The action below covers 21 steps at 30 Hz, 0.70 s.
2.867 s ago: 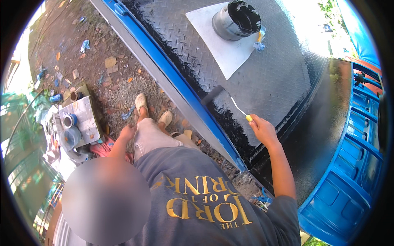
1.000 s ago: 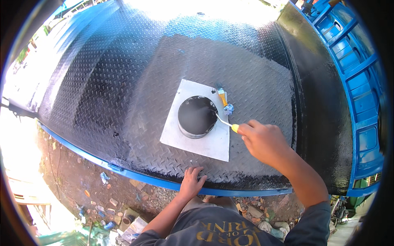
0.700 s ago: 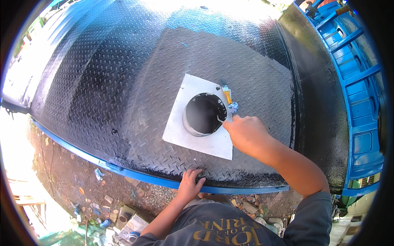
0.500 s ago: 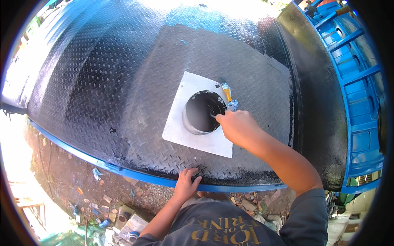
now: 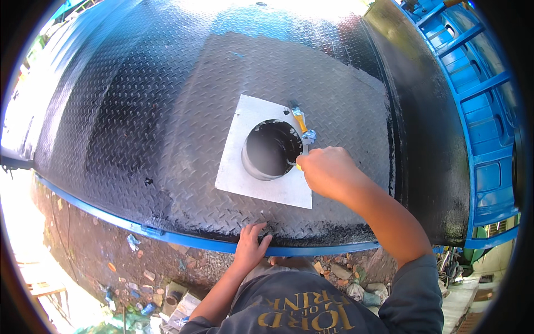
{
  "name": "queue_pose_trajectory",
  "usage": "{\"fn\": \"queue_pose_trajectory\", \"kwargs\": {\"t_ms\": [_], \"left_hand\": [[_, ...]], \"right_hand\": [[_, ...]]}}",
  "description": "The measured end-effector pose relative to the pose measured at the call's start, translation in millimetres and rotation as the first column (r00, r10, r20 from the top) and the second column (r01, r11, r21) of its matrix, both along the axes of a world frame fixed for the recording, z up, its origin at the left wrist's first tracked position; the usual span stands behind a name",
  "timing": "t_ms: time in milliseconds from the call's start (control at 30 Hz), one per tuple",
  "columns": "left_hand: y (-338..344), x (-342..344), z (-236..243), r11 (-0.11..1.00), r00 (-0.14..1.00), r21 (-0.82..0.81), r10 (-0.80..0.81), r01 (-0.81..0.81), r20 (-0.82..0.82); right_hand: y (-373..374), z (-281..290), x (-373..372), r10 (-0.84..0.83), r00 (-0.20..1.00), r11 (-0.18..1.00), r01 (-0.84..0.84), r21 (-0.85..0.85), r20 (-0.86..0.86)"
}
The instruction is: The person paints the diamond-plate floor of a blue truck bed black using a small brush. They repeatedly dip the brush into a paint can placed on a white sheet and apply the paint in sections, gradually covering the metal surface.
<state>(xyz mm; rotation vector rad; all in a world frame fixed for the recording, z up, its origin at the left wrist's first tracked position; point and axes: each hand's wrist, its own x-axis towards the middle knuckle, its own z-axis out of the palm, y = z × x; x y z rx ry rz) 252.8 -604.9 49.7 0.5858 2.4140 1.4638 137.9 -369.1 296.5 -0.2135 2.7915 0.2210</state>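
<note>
A round paint can (image 5: 257, 166) with dark paint inside stands on a white square board (image 5: 236, 181), which lies on a diamond-plate metal bed. My right hand (image 5: 328, 170) is closed at the can's right rim. It grips what looks like a paint roller (image 5: 291, 163), with a thin metal rod and a bit of yellow handle showing; its far end is hidden in the can. A paintbrush (image 5: 299, 119) with a yellow handle lies by the board's upper right edge, beside crumpled bluish wrapping (image 5: 309, 136). My left hand (image 5: 251, 245) rests on the bed's near edge, fingers spread.
The diamond-plate bed (image 5: 133, 122) is glossy black at left and far away, duller grey around the board. A blue rail (image 5: 183, 239) runs along its near edge. Blue metal framework (image 5: 481, 133) rises at right. Rubble and litter (image 5: 150, 278) cover the ground below.
My right hand has pulled back slightly at the can's rim, and more of the rod and yellow handle shows. The whole view has shifted a little. My left hand stays on the edge.
</note>
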Motion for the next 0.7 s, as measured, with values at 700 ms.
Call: {"fn": "queue_pose_trajectory", "kwargs": {"t_ms": [700], "left_hand": [[19.5, -10.4, -4.3, 1.000, 1.000, 0.016, 0.021, -0.021, 0.014]], "right_hand": [[18.1, -17.0, 9.1, 0.005, 0.970, 0.997, -0.024, -0.076, -0.244]]}}
